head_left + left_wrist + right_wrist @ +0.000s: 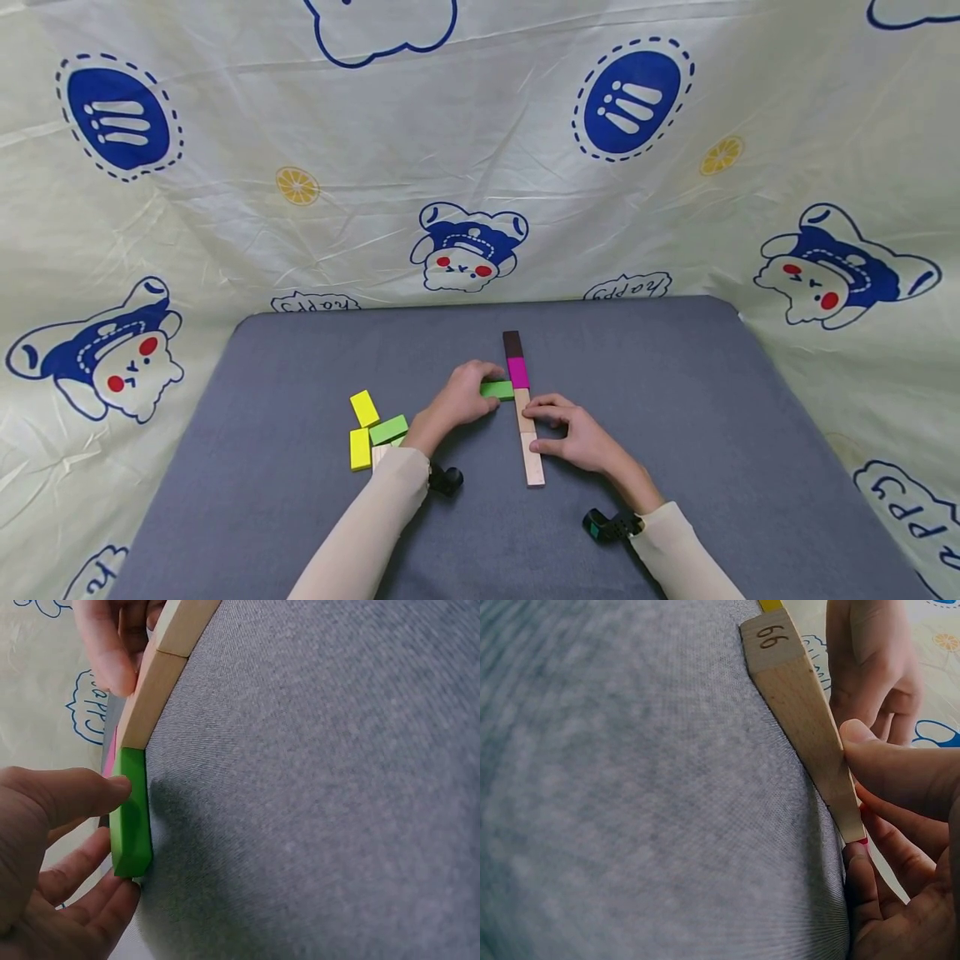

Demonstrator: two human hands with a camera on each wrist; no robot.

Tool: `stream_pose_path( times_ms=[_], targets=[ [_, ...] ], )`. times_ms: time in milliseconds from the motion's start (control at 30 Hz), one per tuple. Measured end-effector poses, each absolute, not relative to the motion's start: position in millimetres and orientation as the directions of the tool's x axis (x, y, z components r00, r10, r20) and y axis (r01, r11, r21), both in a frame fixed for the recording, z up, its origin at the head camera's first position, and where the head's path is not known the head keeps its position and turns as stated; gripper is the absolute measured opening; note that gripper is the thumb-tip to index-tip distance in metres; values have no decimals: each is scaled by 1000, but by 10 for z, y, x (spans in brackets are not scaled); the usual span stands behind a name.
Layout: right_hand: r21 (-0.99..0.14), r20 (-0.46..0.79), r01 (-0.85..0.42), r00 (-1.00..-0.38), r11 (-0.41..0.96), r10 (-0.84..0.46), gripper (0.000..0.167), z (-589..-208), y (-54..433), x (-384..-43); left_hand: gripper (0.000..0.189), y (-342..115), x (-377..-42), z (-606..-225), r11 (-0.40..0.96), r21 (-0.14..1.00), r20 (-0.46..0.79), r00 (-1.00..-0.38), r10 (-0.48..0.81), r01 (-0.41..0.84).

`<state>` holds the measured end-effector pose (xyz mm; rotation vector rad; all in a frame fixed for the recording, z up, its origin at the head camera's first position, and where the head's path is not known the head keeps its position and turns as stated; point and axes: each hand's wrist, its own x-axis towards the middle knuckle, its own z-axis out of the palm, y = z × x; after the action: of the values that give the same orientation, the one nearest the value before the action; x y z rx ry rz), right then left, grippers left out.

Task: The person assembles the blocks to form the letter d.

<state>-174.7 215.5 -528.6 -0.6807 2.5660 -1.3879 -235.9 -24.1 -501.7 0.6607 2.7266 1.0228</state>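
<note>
A straight row of wooden blocks runs away from me in the head view: dark brown [512,343], magenta [517,372], then two plain wood blocks [532,462]. Against the row's left side, near where magenta meets plain wood, lies a green block [497,390]. My left hand [467,392] pinches that green block, thumb on one side and fingers around its outer end [133,817]. My right hand [577,437] touches the plain wood blocks from the right, thumb and fingertips against their side. The right wrist view shows a marked end on the plain row [802,705].
To the left lies a loose group: two yellow blocks [360,450], green blocks [389,430] and pale wood partly hidden behind my left forearm. The grey table [285,375] meets a printed cloth [360,225] at its back edge. Each wrist wears a small black camera.
</note>
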Motion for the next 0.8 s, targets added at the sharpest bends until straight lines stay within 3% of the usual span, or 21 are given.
stream_pose_path(
  times_ms=[400,800],
  targets=[
    [-803,56,-308,-891,510,-450,46,-5294,2164,-1749,59,-468,-2065,-4905,675,679,24,-928,372,288],
    [-806,70,-314,-892,502,-446,47,-5284,2149,-1745,56,-1098,-1721,-4927,670,708,89,-969,231,225]
  ],
)
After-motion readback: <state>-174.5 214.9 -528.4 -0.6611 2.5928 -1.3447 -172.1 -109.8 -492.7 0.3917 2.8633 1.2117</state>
